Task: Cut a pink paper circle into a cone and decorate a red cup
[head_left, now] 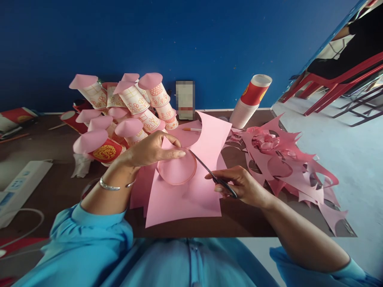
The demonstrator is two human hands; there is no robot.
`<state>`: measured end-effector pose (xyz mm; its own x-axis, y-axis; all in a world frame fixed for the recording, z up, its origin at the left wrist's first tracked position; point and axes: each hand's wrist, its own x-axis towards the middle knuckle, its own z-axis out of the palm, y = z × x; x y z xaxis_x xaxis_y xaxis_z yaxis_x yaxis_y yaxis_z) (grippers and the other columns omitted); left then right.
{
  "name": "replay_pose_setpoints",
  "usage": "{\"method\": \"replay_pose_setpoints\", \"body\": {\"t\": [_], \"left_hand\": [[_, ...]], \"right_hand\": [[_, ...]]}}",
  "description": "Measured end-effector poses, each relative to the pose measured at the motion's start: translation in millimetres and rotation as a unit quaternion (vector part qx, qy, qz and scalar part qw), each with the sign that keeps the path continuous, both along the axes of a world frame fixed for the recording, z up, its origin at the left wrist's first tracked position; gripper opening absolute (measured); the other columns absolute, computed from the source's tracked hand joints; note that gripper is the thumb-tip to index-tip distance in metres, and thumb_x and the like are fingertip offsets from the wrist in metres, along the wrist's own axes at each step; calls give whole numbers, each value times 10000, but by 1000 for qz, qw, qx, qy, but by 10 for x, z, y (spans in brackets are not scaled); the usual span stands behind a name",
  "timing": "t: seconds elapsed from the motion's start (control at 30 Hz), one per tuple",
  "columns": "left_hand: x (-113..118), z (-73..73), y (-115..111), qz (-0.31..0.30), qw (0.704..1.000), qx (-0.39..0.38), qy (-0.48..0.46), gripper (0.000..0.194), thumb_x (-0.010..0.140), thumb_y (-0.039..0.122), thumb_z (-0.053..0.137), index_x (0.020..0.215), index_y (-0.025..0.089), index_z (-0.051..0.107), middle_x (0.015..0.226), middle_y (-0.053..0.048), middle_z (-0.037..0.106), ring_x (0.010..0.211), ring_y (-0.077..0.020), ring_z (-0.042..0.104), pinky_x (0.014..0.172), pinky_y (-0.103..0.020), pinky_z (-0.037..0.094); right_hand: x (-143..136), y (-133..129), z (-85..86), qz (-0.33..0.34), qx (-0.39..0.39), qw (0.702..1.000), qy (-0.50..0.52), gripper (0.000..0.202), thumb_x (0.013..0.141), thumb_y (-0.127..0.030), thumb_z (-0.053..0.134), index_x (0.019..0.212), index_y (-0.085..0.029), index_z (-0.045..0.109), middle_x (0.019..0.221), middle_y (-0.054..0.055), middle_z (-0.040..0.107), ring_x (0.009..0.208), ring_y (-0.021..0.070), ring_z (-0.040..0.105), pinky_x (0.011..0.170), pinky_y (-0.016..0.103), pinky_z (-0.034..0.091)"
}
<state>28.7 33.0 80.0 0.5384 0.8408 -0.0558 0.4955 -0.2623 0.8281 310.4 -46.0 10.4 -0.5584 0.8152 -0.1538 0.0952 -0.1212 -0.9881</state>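
My left hand point(149, 150) presses a round pink lid-like disc point(177, 170) down on a sheet of pink paper point(185, 195) that lies on the brown table point(245, 223). My right hand point(239, 185) grips a thin dark pen-like tool point(209, 173) whose tip touches the right edge of the disc. The sheet has a curved piece cut out of its upper left edge. A metal bangle point(109, 186) circles my left wrist.
A heap of paper cups capped with pink paper point(119, 115) stands at the back left. A stack of red-and-white cups point(251, 99) leans at the back right. Pink paper offcuts point(287, 163) cover the table's right side. A white power strip point(18, 187) lies left; red chairs point(341, 87) stand right.
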Motion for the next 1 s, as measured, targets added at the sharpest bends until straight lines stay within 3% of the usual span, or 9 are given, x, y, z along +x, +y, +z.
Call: {"method": "replay_pose_setpoints", "body": {"t": [0.23,0.57,1.0], "left_hand": [[0,-27,16,-25,1000,10,12,267,826,421,762,726,174,754,671,4,690,660,-138,576,653,-264,441],[-65,-111,72,-51,997,12,56,297,829,467,757,742,182,757,663,8,650,638,-132,541,601,-254,405],[-59,-121,66,-89,995,6,42,316,870,452,724,729,170,753,631,7,621,603,-115,514,566,-237,377]], "right_hand": [[-15,13,-45,2,2,1000,-11,380,884,-411,778,1134,-125,788,661,-11,600,573,80,500,539,202,466],[7,15,-26,10,25,999,-33,350,870,-373,795,1127,-135,806,652,-22,598,571,75,498,563,193,494],[-18,21,-29,13,20,999,-35,397,864,-408,792,1142,-125,801,644,-24,587,590,89,515,581,208,524]]}}
